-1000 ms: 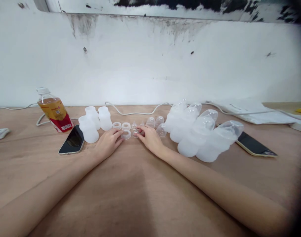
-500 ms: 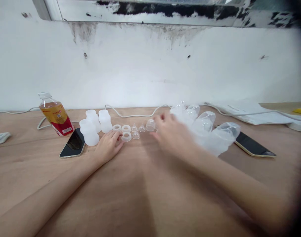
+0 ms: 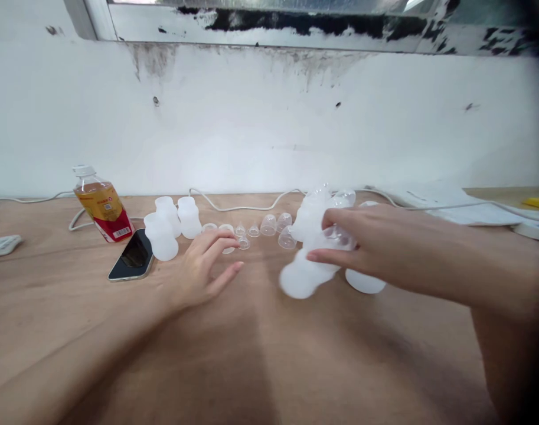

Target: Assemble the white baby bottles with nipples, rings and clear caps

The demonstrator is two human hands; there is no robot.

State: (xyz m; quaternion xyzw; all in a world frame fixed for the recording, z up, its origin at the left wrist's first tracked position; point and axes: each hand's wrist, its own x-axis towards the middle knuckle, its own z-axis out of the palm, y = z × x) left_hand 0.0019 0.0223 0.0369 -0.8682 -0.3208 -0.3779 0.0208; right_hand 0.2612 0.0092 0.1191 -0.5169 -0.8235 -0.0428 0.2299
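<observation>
Since the earlier frame, the right hand [image 3: 375,242] had moved from beside the small clear domes [image 3: 268,225] toward the counter's right side, and a frosted bottle [image 3: 300,277] had come away from its group toward the near edge. The left hand [image 3: 202,268] had spread and shifted slightly nearer that edge.

The counter [image 3: 251,354] ran along the wall, a white sheet [image 3: 455,203] lying at its far right corner. A drink bottle [image 3: 107,203] stood toward the far left, near a phone [image 3: 134,257].

The right hand was closed around the clear top of the frosted bottle, which leaned with its base toward the near left. Other capped bottles [image 3: 307,221] stood behind, right of centre; the arm hid some of them. Three open bottles [image 3: 160,239] stood left of centre, just beside the phone. The domes sat near mid-counter, with rings [image 3: 227,227] and three small teats [image 3: 253,230] to their left. The left hand seemed to grasp nothing; its fingertips partly covered the rings, and contact was unclear.

The step in hand looked like drawing one capped bottle out; moving it called for a steady hold and clearance from the domes.
</observation>
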